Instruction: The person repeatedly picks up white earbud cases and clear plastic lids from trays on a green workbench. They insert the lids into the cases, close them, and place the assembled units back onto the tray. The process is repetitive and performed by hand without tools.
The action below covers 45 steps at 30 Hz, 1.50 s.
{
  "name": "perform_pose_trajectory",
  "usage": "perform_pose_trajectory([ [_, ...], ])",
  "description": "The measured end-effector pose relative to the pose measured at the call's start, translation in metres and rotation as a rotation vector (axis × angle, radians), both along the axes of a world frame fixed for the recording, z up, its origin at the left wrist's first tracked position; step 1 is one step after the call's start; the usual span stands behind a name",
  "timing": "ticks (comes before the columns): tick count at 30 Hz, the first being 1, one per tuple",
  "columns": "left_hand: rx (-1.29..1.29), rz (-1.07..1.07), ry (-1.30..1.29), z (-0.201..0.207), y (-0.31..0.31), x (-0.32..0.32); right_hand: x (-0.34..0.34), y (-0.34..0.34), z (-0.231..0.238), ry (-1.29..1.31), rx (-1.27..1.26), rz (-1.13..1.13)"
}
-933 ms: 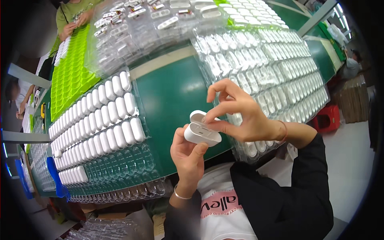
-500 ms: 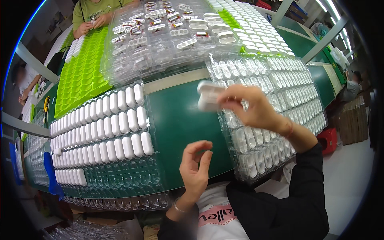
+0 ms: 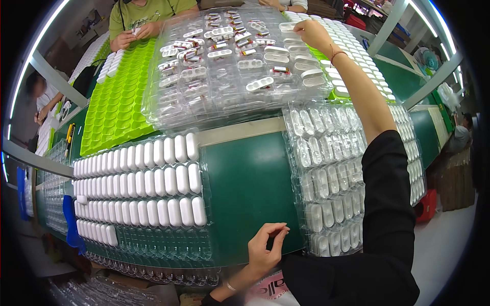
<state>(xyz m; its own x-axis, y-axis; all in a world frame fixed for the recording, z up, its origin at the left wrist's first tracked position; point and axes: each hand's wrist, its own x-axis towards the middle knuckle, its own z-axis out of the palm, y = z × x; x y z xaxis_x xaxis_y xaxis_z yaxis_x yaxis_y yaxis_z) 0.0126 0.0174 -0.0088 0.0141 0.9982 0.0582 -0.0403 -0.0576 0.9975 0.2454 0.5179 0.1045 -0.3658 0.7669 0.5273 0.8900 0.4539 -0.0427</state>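
Stretched far forward, my right hand (image 3: 314,36) has its fingers closed on the edge of an open white oval case (image 3: 289,27), at the back right of a stack of clear trays (image 3: 224,97). More open white cases (image 3: 276,54) lie in a column just nearer to me. Low in the middle, my left hand (image 3: 265,247) hovers over the green table (image 3: 245,178). Its thumb and index finger come together in a pinch, and nothing shows in them. To its left, rows of closed white cases (image 3: 173,211) fill most of a clear tray.
Right of the table's middle stands a clear tray of white shell pieces (image 3: 326,183), partly behind my right arm. The back stack also carries white inserts and small red-ended parts (image 3: 193,53). Bright green trays (image 3: 109,120) flank it. A person (image 3: 153,20) works across the table.
My right hand has carried the open white case from above the table's middle to the back stack. My left hand's fingers have drawn together. The view has shifted.
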Motion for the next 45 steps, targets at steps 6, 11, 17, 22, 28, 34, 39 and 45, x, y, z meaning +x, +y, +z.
perform_pose_trajectory([
  [6,-0.031,-0.008,-0.024,-0.001,0.000,0.000,0.004,0.001,-0.015,0.114,-0.084,0.035],
  [11,-0.027,-0.009,-0.055,-0.002,-0.001,0.002,-0.007,-0.036,-0.007,0.174,-0.047,0.177],
  [17,0.022,0.022,-0.035,-0.002,-0.001,0.003,-0.053,-0.109,-0.006,-0.142,-0.146,0.314],
  [22,0.051,0.022,-0.038,-0.001,0.000,0.006,-0.062,-0.115,-0.018,-0.273,-0.161,0.096],
  [28,0.054,0.011,-0.098,-0.003,-0.002,0.004,-0.067,-0.152,0.002,0.071,-0.002,0.249],
  [34,0.057,0.007,-0.095,-0.005,-0.005,0.001,-0.101,-0.264,0.017,0.392,-0.063,0.616],
  [39,0.074,-0.005,-0.087,-0.006,-0.005,0.002,-0.101,-0.319,0.013,0.239,0.151,0.736],
  [45,0.098,-0.014,-0.041,-0.004,-0.004,0.002,-0.096,-0.333,0.014,0.234,0.211,0.802],
])
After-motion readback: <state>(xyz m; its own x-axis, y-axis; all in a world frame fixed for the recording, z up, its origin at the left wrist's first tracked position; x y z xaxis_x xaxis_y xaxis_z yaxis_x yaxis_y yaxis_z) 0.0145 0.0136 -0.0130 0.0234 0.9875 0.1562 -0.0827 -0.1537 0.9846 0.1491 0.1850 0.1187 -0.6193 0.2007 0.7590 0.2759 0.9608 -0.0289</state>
